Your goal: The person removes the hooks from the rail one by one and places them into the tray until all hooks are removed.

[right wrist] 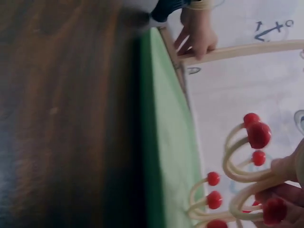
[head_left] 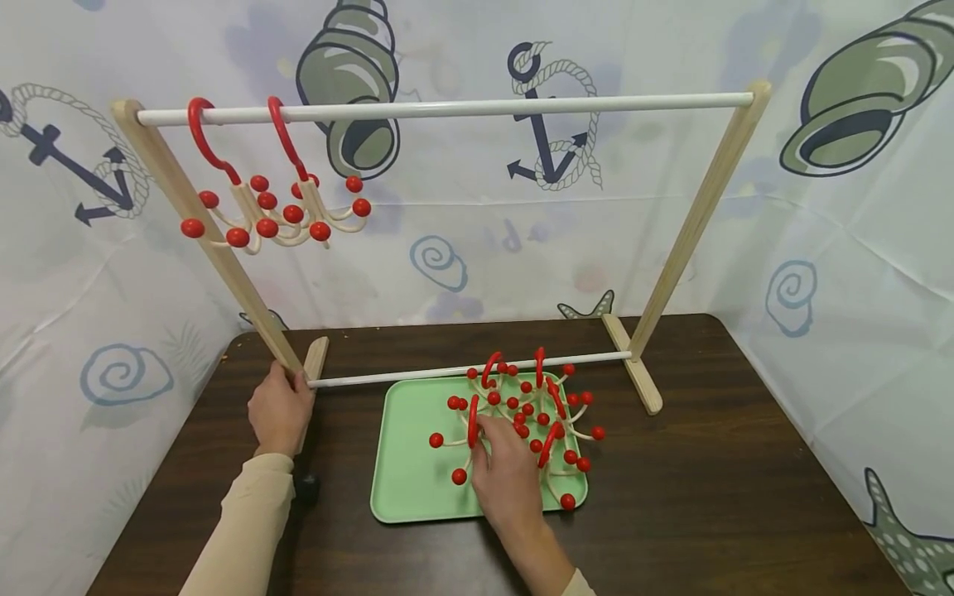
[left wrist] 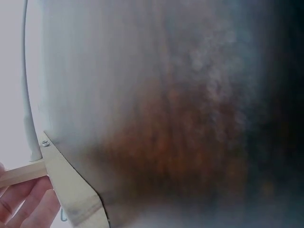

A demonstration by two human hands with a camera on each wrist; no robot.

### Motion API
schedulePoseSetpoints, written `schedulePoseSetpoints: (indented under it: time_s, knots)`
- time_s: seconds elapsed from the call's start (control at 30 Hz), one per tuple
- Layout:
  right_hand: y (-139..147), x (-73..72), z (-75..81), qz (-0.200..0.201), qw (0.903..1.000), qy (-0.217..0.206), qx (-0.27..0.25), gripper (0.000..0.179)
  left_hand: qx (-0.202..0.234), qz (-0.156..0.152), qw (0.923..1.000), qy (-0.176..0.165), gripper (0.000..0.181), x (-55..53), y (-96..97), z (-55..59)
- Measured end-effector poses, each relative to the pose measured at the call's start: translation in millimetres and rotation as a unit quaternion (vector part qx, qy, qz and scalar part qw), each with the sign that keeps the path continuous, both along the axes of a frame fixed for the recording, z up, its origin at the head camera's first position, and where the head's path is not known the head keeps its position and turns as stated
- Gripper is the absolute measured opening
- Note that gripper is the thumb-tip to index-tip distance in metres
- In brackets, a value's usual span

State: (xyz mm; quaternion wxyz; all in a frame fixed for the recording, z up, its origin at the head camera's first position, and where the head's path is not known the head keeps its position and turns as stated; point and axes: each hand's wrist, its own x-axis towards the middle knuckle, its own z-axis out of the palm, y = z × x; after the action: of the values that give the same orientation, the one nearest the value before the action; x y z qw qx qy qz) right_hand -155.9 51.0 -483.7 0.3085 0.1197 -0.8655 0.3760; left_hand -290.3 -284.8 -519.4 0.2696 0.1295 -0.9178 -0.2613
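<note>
Right hand (head_left: 508, 473) pinching cream stem of red-hooked cream hanger with red ball tips (head_left: 473, 422), over middle of pale-green rectangular tray (head_left: 417, 455); whether hanger touches tray, cannot tell. Similar red-hooked hangers (head_left: 540, 368) bunched just beside it, from tray's 12 to 4 o'clock. Left hand (head_left: 281, 410), at tray's 9 o'clock, grasping lower end of pale wooden post (head_left: 244, 285). Two matching hangers (head_left: 285, 139) hang from round white bar (head_left: 447, 109), head view's 10 o'clock. Dark-brown wood-grain table (head_left: 708, 497) beneath tray.

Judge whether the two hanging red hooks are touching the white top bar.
Touching. The head view shows both red hooks looped over the white top bar, their ball-tipped pieces hanging below.
</note>
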Motion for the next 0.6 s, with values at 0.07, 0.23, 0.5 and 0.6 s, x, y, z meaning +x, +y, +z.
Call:
schedulePoseSetpoints:
  time_s: [0.07,0.23,0.5,0.6]
  knots:
    - [1.7,0.3,-5.0,-0.007,1.0000,0.003,-0.001,0.036,0.000,0.000,1.0000,-0.002,0.024,0.8,0.7,-0.5]
    - [4.6,-1.9,-10.5,-0.018,0.9997,0.014,-0.007,0.032,0.002,-0.005,0.9999,-0.010,0.025,1.6,1.4,1.0]
    - [7.5,-5.8,-11.4,-0.052,0.9982,-0.028,-0.009,0.025,-0.002,-0.003,0.9999,-0.012,0.023,0.4,0.5,1.5]
    - [8.8,-7.0,-11.2,-0.067,0.9966,-0.048,-0.006,0.025,-0.003,-0.004,0.9999,-0.012,0.023,0.2,0.9,1.3]
